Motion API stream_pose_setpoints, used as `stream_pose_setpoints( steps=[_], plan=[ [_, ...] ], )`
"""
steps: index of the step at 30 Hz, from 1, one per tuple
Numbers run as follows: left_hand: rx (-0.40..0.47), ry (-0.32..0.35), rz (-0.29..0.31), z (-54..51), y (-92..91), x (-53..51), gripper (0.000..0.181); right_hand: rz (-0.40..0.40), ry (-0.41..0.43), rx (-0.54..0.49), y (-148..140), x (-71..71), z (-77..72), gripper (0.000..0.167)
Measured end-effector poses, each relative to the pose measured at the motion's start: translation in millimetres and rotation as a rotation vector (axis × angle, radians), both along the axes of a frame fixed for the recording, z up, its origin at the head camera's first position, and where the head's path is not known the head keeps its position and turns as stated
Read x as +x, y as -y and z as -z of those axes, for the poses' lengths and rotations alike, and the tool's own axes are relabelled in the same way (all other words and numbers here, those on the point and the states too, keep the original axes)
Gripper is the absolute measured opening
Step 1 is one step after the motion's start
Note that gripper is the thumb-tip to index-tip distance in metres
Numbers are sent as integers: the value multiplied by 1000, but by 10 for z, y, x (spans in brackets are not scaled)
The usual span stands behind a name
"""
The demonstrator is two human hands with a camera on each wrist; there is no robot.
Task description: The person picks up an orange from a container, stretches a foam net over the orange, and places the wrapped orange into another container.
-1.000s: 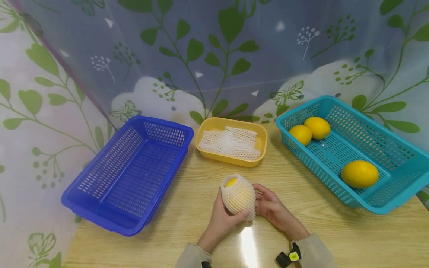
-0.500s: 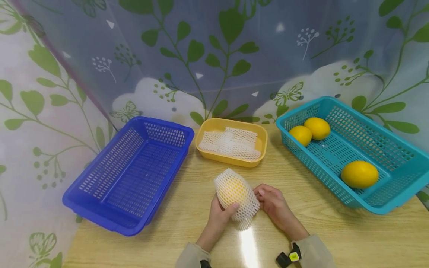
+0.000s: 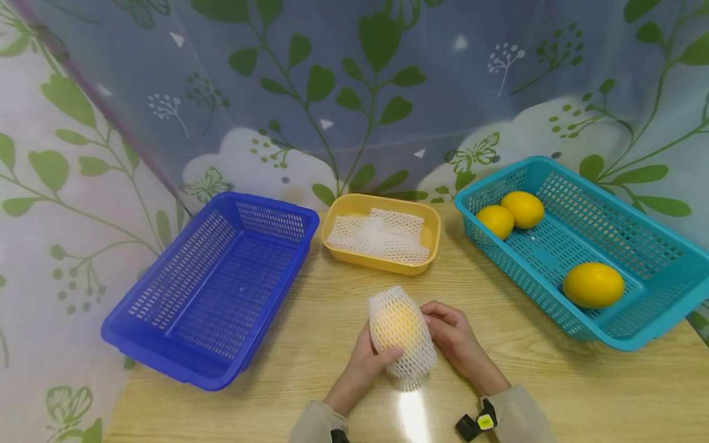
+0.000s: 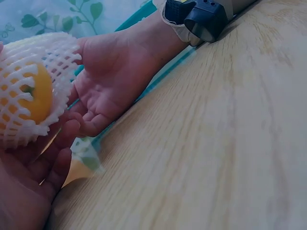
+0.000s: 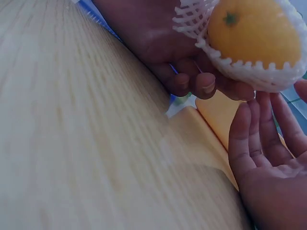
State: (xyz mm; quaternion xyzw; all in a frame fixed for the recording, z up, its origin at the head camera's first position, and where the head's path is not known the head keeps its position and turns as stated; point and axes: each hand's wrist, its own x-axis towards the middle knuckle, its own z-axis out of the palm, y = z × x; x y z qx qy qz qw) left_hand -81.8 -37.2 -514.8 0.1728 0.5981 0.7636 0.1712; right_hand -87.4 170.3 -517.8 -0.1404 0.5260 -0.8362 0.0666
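My left hand (image 3: 362, 362) holds a yellow oval fruit (image 5: 254, 36) in a white foam net sleeve (image 3: 414, 363), its thumb lying across the near side. In the head view the fruit shows only through the mesh. Both wrist views show one end bare within the net's ragged opening, with a green stem mark. Beside the net's right side is my right hand (image 3: 456, 341). Its fingers (image 5: 259, 129) are extended and loosely bent, with tips at the underside of the net in the right wrist view. Whether the right thumb presses the net is unclear.
A blue basket (image 3: 252, 329) stands left on the wooden table (image 3: 310, 344). At the back, a yellow tray (image 3: 382, 264) holds flat white foam nets (image 3: 382, 237). The teal basket (image 3: 532, 289) at right contains three yellow fruits (image 3: 592, 285). A patterned curtain (image 3: 343, 80) hangs behind.
The sleeved fruit has been turned in my left hand: its bare yellow end faced up and is now covered by mesh. It has shifted slightly right since half a second ago. The right hand stays beside it.
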Motion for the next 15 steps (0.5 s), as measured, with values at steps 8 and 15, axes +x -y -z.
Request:
stream_pose_setpoints(
  steps=[8, 15],
  plan=[
    [-39, 28, -32, 12, -14, 0, 82, -23, -11, 17, -3, 3, -29, 23],
    [-50, 72, -5, -19, 19, 14, 87, -115, -1, -44, -12, 1, -31, 27]
  ],
)
